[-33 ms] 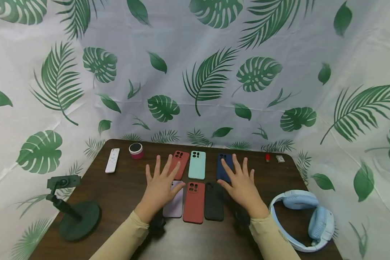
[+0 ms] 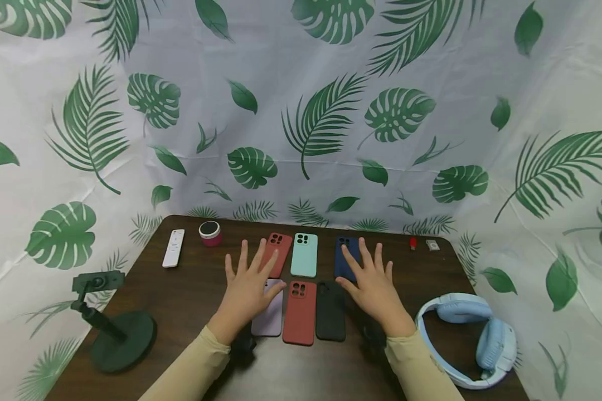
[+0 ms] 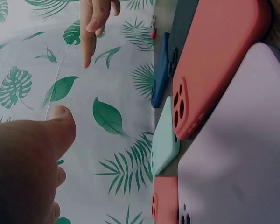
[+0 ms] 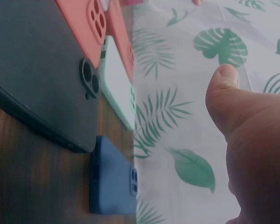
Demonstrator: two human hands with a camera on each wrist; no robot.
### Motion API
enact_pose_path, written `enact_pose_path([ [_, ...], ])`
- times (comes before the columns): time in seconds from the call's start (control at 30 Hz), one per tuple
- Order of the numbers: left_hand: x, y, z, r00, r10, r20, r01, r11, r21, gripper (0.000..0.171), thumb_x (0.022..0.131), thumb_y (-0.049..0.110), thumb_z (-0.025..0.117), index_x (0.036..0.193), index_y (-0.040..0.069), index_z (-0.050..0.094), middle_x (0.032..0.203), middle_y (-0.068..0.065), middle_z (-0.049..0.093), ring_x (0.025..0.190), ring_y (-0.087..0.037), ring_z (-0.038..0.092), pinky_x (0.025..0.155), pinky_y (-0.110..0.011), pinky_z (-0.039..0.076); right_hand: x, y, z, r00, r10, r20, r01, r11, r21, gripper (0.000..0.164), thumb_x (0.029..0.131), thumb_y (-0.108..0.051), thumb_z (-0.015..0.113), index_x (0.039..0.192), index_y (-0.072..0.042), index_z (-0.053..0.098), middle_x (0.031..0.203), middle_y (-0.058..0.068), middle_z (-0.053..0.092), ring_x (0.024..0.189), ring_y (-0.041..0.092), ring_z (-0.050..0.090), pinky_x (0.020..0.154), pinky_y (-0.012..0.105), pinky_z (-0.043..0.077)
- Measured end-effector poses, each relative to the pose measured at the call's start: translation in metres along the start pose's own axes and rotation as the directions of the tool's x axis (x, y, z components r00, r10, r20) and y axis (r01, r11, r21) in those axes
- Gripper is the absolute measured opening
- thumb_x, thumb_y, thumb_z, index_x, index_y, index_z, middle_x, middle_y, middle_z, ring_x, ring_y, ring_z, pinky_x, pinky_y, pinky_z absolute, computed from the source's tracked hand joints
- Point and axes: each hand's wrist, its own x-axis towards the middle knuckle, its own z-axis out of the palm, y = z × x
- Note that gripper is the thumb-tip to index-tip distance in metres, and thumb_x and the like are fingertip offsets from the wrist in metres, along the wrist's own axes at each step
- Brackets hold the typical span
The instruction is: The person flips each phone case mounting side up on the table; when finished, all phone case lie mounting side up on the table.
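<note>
My left hand (image 2: 249, 291), fingers straight and spread, is held above the lavender phone case (image 2: 267, 317) and partly covers it. Beyond its fingertips lies a coral-red phone case (image 2: 280, 241) in the back row. My right hand (image 2: 378, 289) is spread the same way, partly in front of the navy phone case (image 2: 344, 262). Between the hands lie a mint phone case (image 2: 304, 256), a second red case (image 2: 299, 314) and a black case (image 2: 330, 312). Both wrist views show the thumbs raised above the cases; neither hand holds anything.
At the left stand a dark green stand (image 2: 122, 340), a white remote (image 2: 173, 248) and a pink round jar-like item (image 2: 210, 234). Light blue headphones (image 2: 464, 340) lie at the right. A small red item (image 2: 413, 243) and a small clear-and-white piece (image 2: 432, 245) sit near the back right corner.
</note>
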Motion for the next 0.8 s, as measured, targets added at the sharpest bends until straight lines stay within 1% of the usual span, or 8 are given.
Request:
enact_pose_path([
  [0.03,0.001,-0.001,0.000,1.000,0.001,-0.003,-0.001,1.000,0.014,0.080,0.094,0.072,0.049,0.161,0.039,0.021,0.173,0.005,-0.006,0.157,-0.035,-0.020,0.117,-0.075,-0.007,0.000,0.000,0.000,1.000,0.001,-0.007,-0.001,1.000,0.002,0.079,0.095,-0.074,0.043,0.161,-0.044,0.012,0.171,-0.003,-0.015,0.153,0.043,-0.021,0.109,0.084,0.008],
  [0.2,0.007,-0.002,-0.001,1.000,0.011,-0.029,-0.011,1.000,0.025,0.079,0.094,0.072,0.048,0.161,0.036,0.025,0.173,0.002,-0.001,0.157,-0.038,-0.015,0.116,-0.077,-0.002,0.001,0.000,-0.003,0.999,-0.008,-0.038,0.008,1.000,0.003,0.078,0.095,-0.071,0.046,0.161,-0.043,0.014,0.172,0.000,-0.009,0.155,0.044,-0.017,0.110,0.083,0.009],
  [0.33,0.006,-0.002,-0.003,1.000,0.004,-0.009,-0.004,1.000,0.008,0.079,0.094,0.071,0.050,0.161,0.037,0.023,0.173,0.002,-0.002,0.157,-0.037,-0.016,0.117,-0.076,-0.004,0.001,0.002,-0.001,0.998,-0.040,-0.054,0.040,0.999,-0.015,0.077,0.096,-0.068,0.047,0.161,-0.042,0.014,0.172,0.009,0.002,0.155,0.046,-0.010,0.114,0.079,0.013],
  [0.43,0.006,-0.001,-0.004,1.000,0.010,-0.008,-0.010,1.000,0.011,0.080,0.095,0.071,0.050,0.161,0.039,0.019,0.173,0.002,-0.001,0.158,-0.038,-0.012,0.117,-0.075,-0.003,0.001,0.003,0.000,0.997,-0.052,-0.061,0.051,0.999,-0.016,0.077,0.097,-0.067,0.047,0.161,-0.041,0.015,0.172,0.013,0.009,0.156,0.045,-0.005,0.117,0.075,0.015],
  [0.5,0.006,0.000,-0.005,1.000,0.018,-0.015,-0.018,1.000,0.013,0.080,0.095,0.070,0.050,0.161,0.038,0.020,0.173,0.001,0.001,0.158,-0.039,-0.009,0.117,-0.075,-0.001,0.001,0.003,0.001,0.997,-0.051,-0.066,0.051,0.999,-0.009,0.076,0.097,-0.067,0.047,0.161,-0.040,0.016,0.171,0.014,0.011,0.157,0.045,-0.001,0.118,0.073,0.016],
  [0.57,0.006,0.001,-0.004,1.000,0.023,-0.015,-0.023,1.000,0.021,0.079,0.095,0.070,0.050,0.161,0.038,0.021,0.173,0.001,0.002,0.158,-0.040,-0.007,0.118,-0.075,0.000,0.000,0.003,0.002,0.997,-0.048,-0.068,0.049,0.999,0.011,0.076,0.097,-0.067,0.047,0.162,-0.040,0.017,0.171,0.015,0.013,0.157,0.044,0.002,0.119,0.072,0.017],
  [0.7,0.007,0.005,-0.002,0.999,0.048,0.016,-0.048,0.999,0.017,0.079,0.095,0.068,0.053,0.161,0.039,0.020,0.173,0.004,0.000,0.159,-0.037,-0.009,0.118,-0.074,-0.001,-0.004,0.004,0.007,0.996,-0.044,-0.080,0.050,0.996,0.070,0.075,0.099,-0.067,0.045,0.162,-0.032,0.023,0.168,0.017,0.023,0.157,0.041,0.012,0.119,0.068,0.024],
  [0.8,0.008,0.009,-0.001,0.996,0.084,0.041,-0.085,0.996,0.023,0.080,0.095,0.065,0.056,0.161,0.041,0.018,0.173,0.006,-0.003,0.159,-0.035,-0.008,0.119,-0.073,-0.001,-0.007,0.006,0.013,0.995,-0.029,-0.100,0.043,0.989,0.142,0.073,0.100,-0.064,0.045,0.161,-0.026,0.029,0.163,0.016,0.034,0.155,0.037,0.024,0.117,0.064,0.031],
])
